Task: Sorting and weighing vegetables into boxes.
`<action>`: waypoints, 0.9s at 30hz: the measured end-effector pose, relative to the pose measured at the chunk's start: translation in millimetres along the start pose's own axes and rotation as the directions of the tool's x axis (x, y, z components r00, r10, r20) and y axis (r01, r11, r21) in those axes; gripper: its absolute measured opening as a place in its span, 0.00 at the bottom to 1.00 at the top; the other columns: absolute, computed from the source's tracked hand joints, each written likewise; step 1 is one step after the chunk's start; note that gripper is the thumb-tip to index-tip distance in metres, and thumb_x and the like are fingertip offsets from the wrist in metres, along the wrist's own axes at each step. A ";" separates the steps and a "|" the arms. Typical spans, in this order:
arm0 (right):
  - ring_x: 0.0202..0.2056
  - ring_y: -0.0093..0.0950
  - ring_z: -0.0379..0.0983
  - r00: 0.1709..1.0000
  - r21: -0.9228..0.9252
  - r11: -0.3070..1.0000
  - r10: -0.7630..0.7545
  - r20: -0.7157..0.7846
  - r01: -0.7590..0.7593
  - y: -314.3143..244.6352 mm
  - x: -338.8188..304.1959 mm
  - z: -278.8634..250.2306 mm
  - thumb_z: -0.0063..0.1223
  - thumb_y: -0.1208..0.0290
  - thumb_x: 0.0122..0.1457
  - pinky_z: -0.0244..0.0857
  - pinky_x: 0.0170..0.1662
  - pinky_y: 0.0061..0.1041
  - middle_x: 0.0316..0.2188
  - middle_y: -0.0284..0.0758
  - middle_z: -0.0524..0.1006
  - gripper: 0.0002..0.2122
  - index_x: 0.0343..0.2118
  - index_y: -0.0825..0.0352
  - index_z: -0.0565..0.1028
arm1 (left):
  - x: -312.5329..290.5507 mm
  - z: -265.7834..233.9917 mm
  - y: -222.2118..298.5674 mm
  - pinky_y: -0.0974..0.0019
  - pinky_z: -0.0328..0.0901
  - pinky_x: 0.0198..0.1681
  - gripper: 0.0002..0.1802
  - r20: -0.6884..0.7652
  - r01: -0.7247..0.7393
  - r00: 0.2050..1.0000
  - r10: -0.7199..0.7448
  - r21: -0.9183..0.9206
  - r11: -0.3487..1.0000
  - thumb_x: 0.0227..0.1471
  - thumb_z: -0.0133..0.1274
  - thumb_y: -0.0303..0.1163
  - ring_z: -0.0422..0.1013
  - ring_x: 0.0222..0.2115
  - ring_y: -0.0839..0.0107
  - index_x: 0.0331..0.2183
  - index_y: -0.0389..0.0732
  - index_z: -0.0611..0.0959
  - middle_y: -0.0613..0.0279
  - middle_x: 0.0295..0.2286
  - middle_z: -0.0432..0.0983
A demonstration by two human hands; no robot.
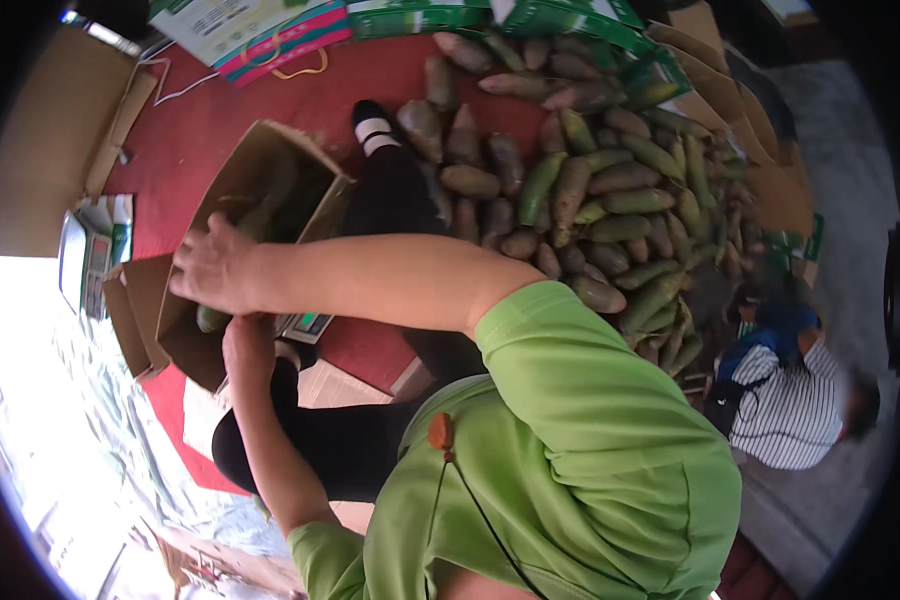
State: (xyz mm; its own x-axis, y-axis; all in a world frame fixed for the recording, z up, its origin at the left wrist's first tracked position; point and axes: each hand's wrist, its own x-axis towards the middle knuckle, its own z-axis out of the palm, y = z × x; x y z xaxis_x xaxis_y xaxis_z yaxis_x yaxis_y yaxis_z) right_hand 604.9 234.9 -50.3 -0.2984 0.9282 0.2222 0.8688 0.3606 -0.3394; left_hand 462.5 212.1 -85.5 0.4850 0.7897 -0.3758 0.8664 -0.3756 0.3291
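An open cardboard box (235, 170) stands before me to the left, holding long green radishes (255, 222), partly hidden by its walls and my arm. My right hand (210, 265) reaches across the box with its fingers spread, over its contents. Whether it touches a radish is hard to make out. Just below it, my left hand (248, 345) is at the box's near side, its fingers mostly hidden behind the right hand and wrist. A lit display (308, 325) shows beside the box, under my right forearm.
A large heap of green and purplish-brown radishes (625, 200) covers the red floor covering (365, 350) to the right. Green printed cartons (420, 18) line the far side. A digital scale (88, 262) is at the left. A person in a striped shirt (785, 410) is at the right.
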 end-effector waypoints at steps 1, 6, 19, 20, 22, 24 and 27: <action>0.45 0.28 0.67 0.999 0.064 0.998 0.009 -0.038 -0.007 -3.2 -3.1 -12.1 0.52 0.66 0.50 0.61 0.44 0.38 0.38 0.29 0.73 0.11 0.38 0.56 0.74 | -1.8 -3.3 1.1 0.50 0.63 0.36 0.12 0.044 0.040 0.998 -0.042 0.037 0.998 0.48 0.48 0.29 0.68 0.37 0.44 0.37 0.37 0.77 0.39 0.33 0.73; 0.38 0.32 0.72 0.914 0.344 0.937 0.183 -0.363 -0.051 40.6 -73.2 -63.9 0.58 0.67 0.46 0.64 0.41 0.33 0.34 0.33 0.75 0.13 0.37 0.60 0.75 | -2.7 -0.6 -0.2 0.51 0.63 0.36 0.12 -0.062 -0.078 0.995 0.080 0.036 0.996 0.49 0.48 0.29 0.69 0.36 0.45 0.36 0.36 0.78 0.42 0.32 0.73; 0.36 0.37 0.75 0.280 0.322 0.285 0.958 -0.062 -0.903 189.7 -448.4 -10.7 0.53 0.70 0.47 0.68 0.39 0.32 0.32 0.41 0.77 0.12 0.36 0.64 0.76 | 5.6 3.9 -6.0 0.54 0.63 0.35 0.10 -0.015 -0.054 0.998 0.055 0.039 0.998 0.46 0.49 0.24 0.69 0.33 0.45 0.33 0.32 0.76 0.44 0.30 0.72; 0.36 0.37 0.74 0.225 0.187 0.215 0.974 0.031 -0.959 188.1 -474.2 -3.4 0.53 0.69 0.46 0.67 0.40 0.33 0.32 0.42 0.77 0.11 0.34 0.63 0.77 | 6.6 3.6 -5.3 0.54 0.63 0.35 0.10 -0.017 -0.036 0.999 0.037 0.025 0.999 0.46 0.48 0.23 0.69 0.33 0.46 0.34 0.32 0.77 0.44 0.29 0.72; 0.36 0.38 0.74 0.154 0.047 0.150 0.981 0.119 -0.988 176.5 -508.8 17.6 0.54 0.68 0.45 0.67 0.40 0.33 0.32 0.43 0.77 0.10 0.33 0.63 0.77 | 6.1 3.1 -7.3 0.55 0.63 0.36 0.10 -0.015 -0.047 0.999 0.047 0.033 0.998 0.46 0.48 0.23 0.69 0.33 0.46 0.34 0.32 0.77 0.44 0.29 0.72; 0.35 0.38 0.75 0.024 0.123 0.009 0.992 0.122 -0.992 157.4 -532.5 39.9 0.57 0.70 0.41 0.68 0.39 0.31 0.28 0.41 0.78 0.13 0.33 0.65 0.78 | 6.5 4.6 -6.5 0.56 0.63 0.36 0.10 -0.013 -0.062 0.998 0.063 0.037 0.997 0.46 0.47 0.22 0.69 0.33 0.47 0.34 0.32 0.77 0.44 0.29 0.72; 0.36 0.37 0.75 0.095 0.035 0.088 0.922 0.376 -0.995 136.4 -527.4 73.8 0.59 0.67 0.42 0.68 0.40 0.32 0.28 0.40 0.78 0.15 0.35 0.65 0.77 | 5.8 4.4 -4.8 0.57 0.63 0.37 0.11 -0.022 -0.068 0.997 0.070 0.052 0.996 0.45 0.46 0.21 0.70 0.32 0.48 0.35 0.32 0.77 0.45 0.29 0.73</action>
State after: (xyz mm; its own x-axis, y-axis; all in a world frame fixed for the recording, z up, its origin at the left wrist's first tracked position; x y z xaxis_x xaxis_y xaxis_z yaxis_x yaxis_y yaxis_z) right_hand 851.5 -198.7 -281.2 0.6241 0.4550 -0.6352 0.3602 -0.8890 -0.2828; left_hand 461.7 216.3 -93.1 0.5415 0.7720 -0.3330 0.8362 -0.4533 0.3088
